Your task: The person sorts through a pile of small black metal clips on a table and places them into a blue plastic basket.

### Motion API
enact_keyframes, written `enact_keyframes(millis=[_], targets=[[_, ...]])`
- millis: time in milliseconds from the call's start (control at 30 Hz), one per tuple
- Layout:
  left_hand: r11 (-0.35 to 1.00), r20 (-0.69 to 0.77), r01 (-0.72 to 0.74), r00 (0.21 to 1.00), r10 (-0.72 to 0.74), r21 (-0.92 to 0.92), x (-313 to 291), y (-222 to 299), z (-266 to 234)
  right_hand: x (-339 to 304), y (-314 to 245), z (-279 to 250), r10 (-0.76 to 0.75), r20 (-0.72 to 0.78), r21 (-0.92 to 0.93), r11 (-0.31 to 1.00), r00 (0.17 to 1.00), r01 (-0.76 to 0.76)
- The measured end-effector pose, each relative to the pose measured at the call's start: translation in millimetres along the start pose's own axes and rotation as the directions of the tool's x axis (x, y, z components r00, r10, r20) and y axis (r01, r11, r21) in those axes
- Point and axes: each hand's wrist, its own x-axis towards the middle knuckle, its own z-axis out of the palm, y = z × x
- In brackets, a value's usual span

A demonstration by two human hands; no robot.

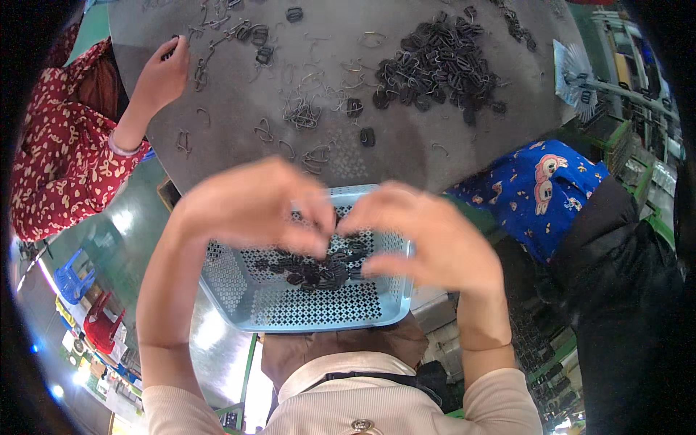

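The head view looked down on the person's left hand and right hand, both blurred, meeting fingertip to fingertip above a pale blue perforated plastic basket held against their lap at the table's near edge. The fingers were curled inward and seemed to pinch something small and dark between them, but the blur made it impossible to tell what either hand actually gripped. Beneath the hands a modest cluster of small black buckle-like clips lay on the basket floor, covering only its middle. By that measure the work looked early to midway: the basket was far from full. On the grey table a large heap of black clips remained toward the far right, and thin bent wire hooks lay scattered across the centre and left. A co-worker's hand, on an arm in a red patterned sleeve, touched pieces at the table's far left. Another person in blue printed fabric stood at the right.
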Motion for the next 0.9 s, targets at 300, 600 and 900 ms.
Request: enact_keyframes(millis=[300,600,900], targets=[[0.708,-0.647,0.304,0.710,0.278,0.638,130,-99,1,73,124,13,0.181,-0.308,-0.518,0.792,0.934,-0.324],[0.987,-0.635,0.122,0.772,-0.029,0.102,103,-92,-15,57,136,28,0.010,-0.709,-0.318,0.888,0.705,-0.332],[0.840,-0.489,-0.016,0.819,-0.300,-0.542,74,-88,-27,92,139,24,-0.013,-0.609,-0.320,0.919,0.793,-0.231]])
